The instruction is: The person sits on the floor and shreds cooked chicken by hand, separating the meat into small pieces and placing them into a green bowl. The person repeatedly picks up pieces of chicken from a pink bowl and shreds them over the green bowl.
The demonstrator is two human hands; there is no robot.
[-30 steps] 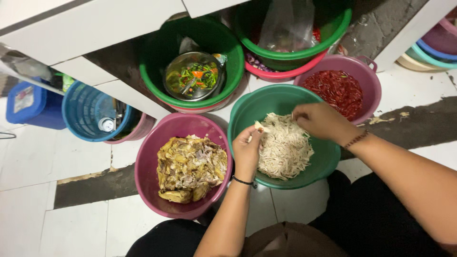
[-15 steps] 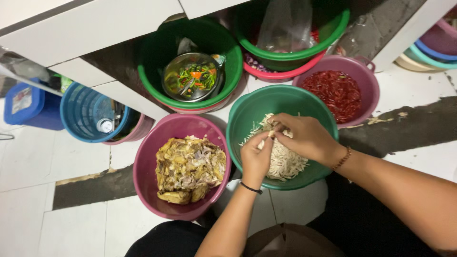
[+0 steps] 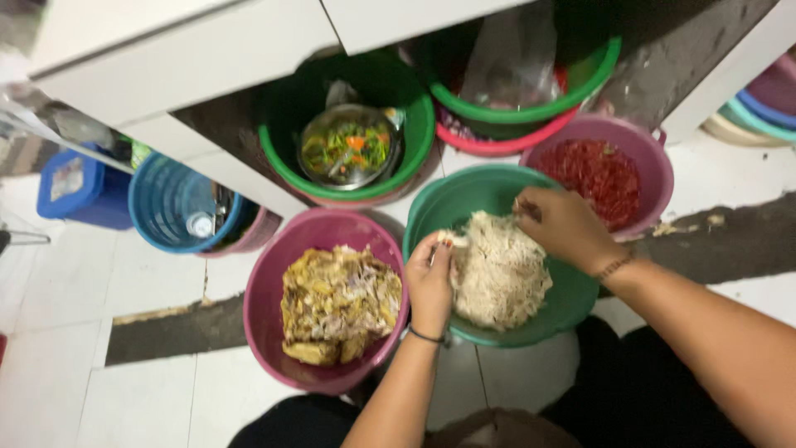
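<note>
Your left hand (image 3: 429, 286) pinches a pale strip of shredded meat (image 3: 500, 274) at the near-left side of the heap. Your right hand (image 3: 564, 226) curls closed on strands at its far edge. The meat is whitish, stringy and piled loosely in the green bowl (image 3: 464, 199), between the pink bowl (image 3: 274, 290) of yellowish scraps on the left and the chillies (image 3: 599, 174) far right.
</note>
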